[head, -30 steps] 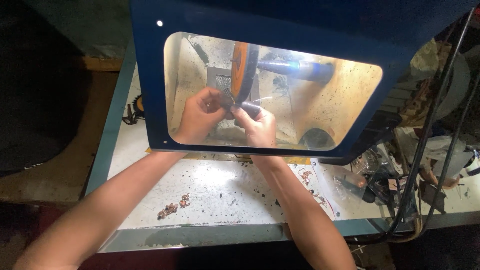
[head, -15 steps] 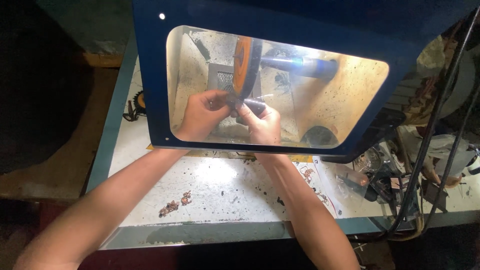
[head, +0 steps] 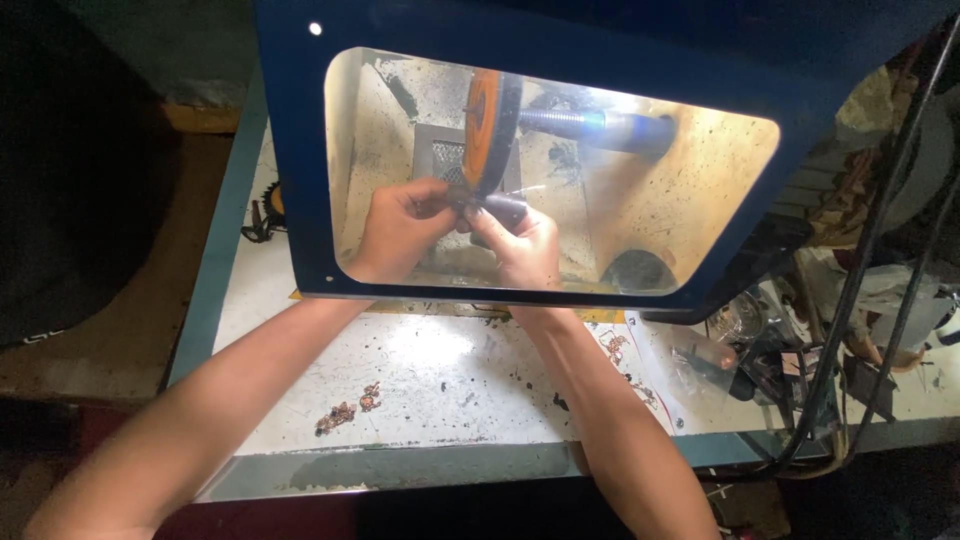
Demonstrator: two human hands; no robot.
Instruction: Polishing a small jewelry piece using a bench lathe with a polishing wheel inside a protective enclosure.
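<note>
A white, scratched and speckled workbench top with a pale blue-grey edge fills the near middle of the scene, brightly lit from above, while the floor to the left lies in deep shadow. Over the far half of the bench stands a dark blue hood with a clear window, and behind the window an orange polishing wheel sits edge-on upon a blue-lit horizontal shaft. Both forearms reach under the hood. The left hand and the right hand meet just below the wheel, fingers curled and pinching a small dark piece between them; its exact shape is too small to tell. Near the front edge of the bench lie a few small copper-coloured bits. To the right, dark cables hang beside a clutter of tools and clear containers.
</note>
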